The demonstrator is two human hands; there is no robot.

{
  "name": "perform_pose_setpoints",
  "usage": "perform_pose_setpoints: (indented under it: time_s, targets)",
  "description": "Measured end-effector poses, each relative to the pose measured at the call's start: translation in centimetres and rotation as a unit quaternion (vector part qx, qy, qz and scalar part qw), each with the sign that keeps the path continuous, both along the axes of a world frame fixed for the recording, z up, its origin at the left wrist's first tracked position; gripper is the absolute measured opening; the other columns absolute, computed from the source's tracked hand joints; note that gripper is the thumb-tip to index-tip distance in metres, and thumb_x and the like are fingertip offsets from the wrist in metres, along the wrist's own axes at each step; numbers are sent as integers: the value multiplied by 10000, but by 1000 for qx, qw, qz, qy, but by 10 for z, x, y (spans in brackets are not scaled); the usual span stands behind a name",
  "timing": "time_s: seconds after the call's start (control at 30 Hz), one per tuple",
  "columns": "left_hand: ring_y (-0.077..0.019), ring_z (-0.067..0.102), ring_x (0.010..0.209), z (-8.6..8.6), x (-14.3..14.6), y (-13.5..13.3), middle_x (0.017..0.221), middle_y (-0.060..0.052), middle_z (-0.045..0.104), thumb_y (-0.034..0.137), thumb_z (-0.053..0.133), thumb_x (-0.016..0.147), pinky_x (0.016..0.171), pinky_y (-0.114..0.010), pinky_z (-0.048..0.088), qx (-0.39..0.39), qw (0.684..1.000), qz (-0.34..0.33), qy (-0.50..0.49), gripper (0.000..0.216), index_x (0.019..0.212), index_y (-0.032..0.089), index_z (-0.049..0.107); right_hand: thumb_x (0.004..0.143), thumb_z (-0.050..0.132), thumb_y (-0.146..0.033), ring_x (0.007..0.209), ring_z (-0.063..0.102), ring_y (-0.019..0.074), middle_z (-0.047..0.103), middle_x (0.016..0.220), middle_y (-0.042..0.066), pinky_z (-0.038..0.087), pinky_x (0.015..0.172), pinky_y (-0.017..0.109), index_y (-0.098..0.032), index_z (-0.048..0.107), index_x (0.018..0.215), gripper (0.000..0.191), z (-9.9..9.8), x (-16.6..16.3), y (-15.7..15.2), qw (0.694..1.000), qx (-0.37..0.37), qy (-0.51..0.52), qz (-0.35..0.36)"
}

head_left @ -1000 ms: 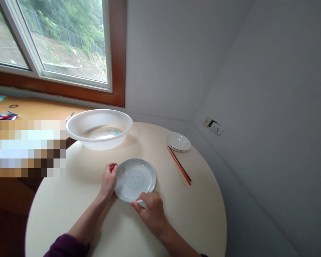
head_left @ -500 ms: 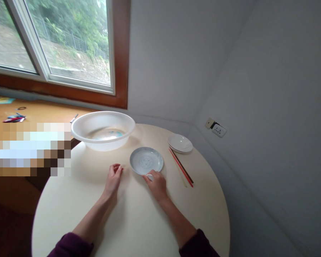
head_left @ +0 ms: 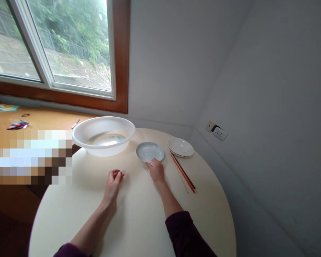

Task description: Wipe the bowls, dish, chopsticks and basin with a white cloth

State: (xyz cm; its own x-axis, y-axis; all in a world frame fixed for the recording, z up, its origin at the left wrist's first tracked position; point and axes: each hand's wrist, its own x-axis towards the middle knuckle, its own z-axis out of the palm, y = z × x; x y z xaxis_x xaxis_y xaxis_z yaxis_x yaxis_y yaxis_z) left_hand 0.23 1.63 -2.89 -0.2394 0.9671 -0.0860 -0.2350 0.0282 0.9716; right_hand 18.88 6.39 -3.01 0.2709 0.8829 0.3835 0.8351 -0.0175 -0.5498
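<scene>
A pale blue patterned plate (head_left: 150,151) lies flat on the round cream table (head_left: 128,214), between a clear plastic basin (head_left: 103,135) and a stack of white dishes (head_left: 181,147). My right hand (head_left: 156,170) reaches forward and pinches the plate's near rim. My left hand (head_left: 113,182) rests on the table well left of the plate, fingers loosely curled, with nothing in it.
Red and dark chopsticks (head_left: 183,172) lie to the right of my right hand. A wooden sill (head_left: 29,121) with small items runs under the window at left. A wall socket (head_left: 218,131) sits low on the right wall.
My right hand has pushed the plate away across the table, towards the basin and white dishes. My left hand let go of the plate's rim and stayed on the table.
</scene>
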Motion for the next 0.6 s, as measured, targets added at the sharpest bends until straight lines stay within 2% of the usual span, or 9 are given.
perform_pose_setpoints:
  time_s: [0.4, 0.6]
  targets:
    - [-185, 579, 842, -2, -2, 1, 842, -31, 588, 446, 574, 688, 894, -396, 415, 4, 1000, -4, 13, 311, 859, 193, 514, 799, 528, -381, 597, 532, 147, 625, 661, 13, 353, 562, 226, -200, 608, 716, 214, -8, 2, 0, 998, 33, 49, 5]
    - [-185, 588, 841, -1, -3, 1, 831, -30, 588, 444, 591, 672, 881, -387, 428, 9, 1000, -5, 6, 320, 846, 185, 521, 849, 417, -406, 611, 534, 150, 621, 669, 21, 388, 603, 235, -187, 559, 742, 282, -5, 6, -2, 984, 107, 139, 14]
